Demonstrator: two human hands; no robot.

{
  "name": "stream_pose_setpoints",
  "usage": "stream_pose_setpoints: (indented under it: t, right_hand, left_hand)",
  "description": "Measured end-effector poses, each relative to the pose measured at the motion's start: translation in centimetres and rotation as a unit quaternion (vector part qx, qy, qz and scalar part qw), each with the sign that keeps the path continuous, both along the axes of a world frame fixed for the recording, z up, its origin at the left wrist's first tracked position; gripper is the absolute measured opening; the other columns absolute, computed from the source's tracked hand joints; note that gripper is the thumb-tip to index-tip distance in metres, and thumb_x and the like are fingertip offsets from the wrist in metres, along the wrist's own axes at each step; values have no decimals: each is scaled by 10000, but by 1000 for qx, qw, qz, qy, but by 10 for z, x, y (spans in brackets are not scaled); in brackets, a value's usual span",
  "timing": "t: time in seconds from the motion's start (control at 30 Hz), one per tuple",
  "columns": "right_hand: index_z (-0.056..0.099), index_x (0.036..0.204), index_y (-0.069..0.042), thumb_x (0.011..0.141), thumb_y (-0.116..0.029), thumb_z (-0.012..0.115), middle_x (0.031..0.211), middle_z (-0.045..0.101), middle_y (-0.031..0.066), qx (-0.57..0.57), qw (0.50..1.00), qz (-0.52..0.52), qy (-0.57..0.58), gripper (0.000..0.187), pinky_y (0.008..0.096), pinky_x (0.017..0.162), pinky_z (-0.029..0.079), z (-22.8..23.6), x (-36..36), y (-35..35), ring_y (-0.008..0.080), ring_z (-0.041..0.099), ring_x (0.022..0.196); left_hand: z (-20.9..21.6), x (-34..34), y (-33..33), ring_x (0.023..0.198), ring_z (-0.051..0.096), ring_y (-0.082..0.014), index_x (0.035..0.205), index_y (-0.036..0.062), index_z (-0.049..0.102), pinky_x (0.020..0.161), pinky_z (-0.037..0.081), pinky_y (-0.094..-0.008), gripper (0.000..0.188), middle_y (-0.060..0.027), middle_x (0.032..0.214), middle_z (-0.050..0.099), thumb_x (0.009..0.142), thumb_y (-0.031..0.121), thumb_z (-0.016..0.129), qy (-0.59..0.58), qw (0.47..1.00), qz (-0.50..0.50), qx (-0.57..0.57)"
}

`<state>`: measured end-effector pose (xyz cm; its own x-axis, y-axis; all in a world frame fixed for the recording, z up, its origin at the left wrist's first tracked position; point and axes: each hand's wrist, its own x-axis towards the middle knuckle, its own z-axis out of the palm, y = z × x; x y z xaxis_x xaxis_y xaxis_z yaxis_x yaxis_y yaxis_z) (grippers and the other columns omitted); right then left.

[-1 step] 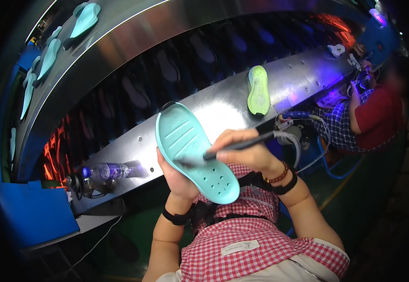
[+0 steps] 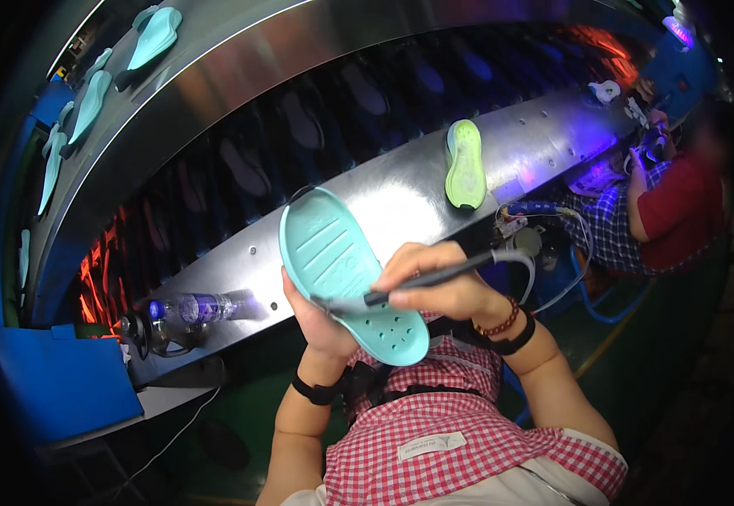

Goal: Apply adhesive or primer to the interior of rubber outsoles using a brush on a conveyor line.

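My left hand [image 2: 323,325] grips the side of a turquoise shoe sole [image 2: 325,240], thumb along its edge and the other fingers hidden beneath. The sole tilts, with raised ribs at its upper end and small holes at its lower end. In my right hand [image 2: 443,282] is a brush [image 2: 422,280] with a black handle and a pale, blurred head, which lies across the middle of the sole. A whitish tube [image 2: 520,260] curves from the back of the handle.
A yellow-green sole [image 2: 465,164] lies on the metal ledge [image 2: 400,198]. Bottles [image 2: 202,308] stand at the ledge's left end. Beyond, dark slots hold rows of soles; more turquoise soles [image 2: 90,105] sit on the upper belt. A co-worker [image 2: 679,202] sits at the right.
My right hand and the brush have shifted slightly down, toward me. The left hand and the turquoise sole stay nearly in place.
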<state>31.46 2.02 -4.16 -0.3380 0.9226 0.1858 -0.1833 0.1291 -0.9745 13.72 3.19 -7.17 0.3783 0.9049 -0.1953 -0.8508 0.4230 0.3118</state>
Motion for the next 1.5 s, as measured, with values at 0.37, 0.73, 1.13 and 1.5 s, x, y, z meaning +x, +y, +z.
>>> stream_pose_setpoints:
  t: [0.37,0.73,1.13,1.5]
  right_hand:
    - [585,980,24,793,0,605,999,618,172,-173,951,-14,255,190,298,808,482,-51,3,-11,189,600,912]
    - [577,957,31,793,7,606,982,617,201,-231,930,29,286,168,303,782,511,-49,15,-18,209,618,879]
    - [577,948,45,779,2,618,980,610,223,-238,933,35,267,179,332,799,520,-38,24,-18,245,628,877]
    - [596,945,41,773,5,623,977,626,199,-201,964,3,174,178,297,794,510,-30,28,-16,206,627,870]
  left_hand:
    - [7,3,3,1034,521,-328,1260,74,420,905,406,-459,674,-155,1162,525,861,568,195,51,997,35,36]
    - [12,-44,37,1195,390,-407,1428,163,39,942,401,-490,961,-192,1424,205,654,285,596,169,947,21,272]
    - [10,-69,37,1198,398,-377,1381,37,211,941,402,-467,896,-225,1349,302,630,240,656,288,909,-73,291]
    - [30,-84,62,996,559,-206,1205,-53,459,830,460,-313,504,-161,1056,577,797,186,631,463,846,-143,225]
